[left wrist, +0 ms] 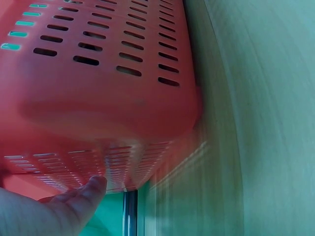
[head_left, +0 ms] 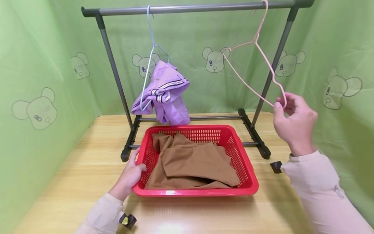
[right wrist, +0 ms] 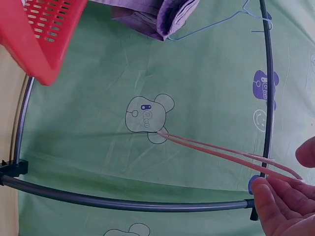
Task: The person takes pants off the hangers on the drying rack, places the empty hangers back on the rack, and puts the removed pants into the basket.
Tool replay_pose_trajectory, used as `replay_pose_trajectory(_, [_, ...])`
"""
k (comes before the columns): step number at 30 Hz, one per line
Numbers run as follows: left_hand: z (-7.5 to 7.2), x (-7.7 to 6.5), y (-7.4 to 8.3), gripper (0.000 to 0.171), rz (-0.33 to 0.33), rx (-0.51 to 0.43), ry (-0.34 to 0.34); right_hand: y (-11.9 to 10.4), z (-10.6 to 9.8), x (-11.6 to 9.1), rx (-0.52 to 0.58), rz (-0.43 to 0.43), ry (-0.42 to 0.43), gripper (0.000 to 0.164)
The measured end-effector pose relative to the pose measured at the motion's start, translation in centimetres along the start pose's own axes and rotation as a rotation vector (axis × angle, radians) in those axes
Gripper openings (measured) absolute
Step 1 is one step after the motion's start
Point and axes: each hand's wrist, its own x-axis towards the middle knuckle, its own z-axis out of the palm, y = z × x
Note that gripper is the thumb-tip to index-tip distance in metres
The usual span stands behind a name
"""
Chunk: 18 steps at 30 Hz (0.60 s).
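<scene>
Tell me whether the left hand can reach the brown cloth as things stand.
Probably yes: the left hand holds the red basket at its side, near the brown cloth, and nothing lies over the cloth.

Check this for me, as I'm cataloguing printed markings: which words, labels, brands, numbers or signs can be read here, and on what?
None can be read with certainty.
Bear prints on the green cloth: small lettering on the faces, too faint to read.
Purple garment: small orange mark, too blurred to read.
Right sleeve: grey mark, illegible.
Red basket and pink hanger: no legible text.
</scene>
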Motion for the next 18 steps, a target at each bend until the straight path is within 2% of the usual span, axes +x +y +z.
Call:
replay_pose_trajectory(8, [0.0,0.0,0.0,0.082,-0.003,-0.001,0.001,1.4,0.0,-1.2,-0.031,0.096,-0.037,0.033])
replay_pose_trajectory(18, [0.0,0.1,0.0,0.082,0.008,-0.003,0.001,3.9,0.2,-3.3,0.041,0.237,-0.150,0.043])
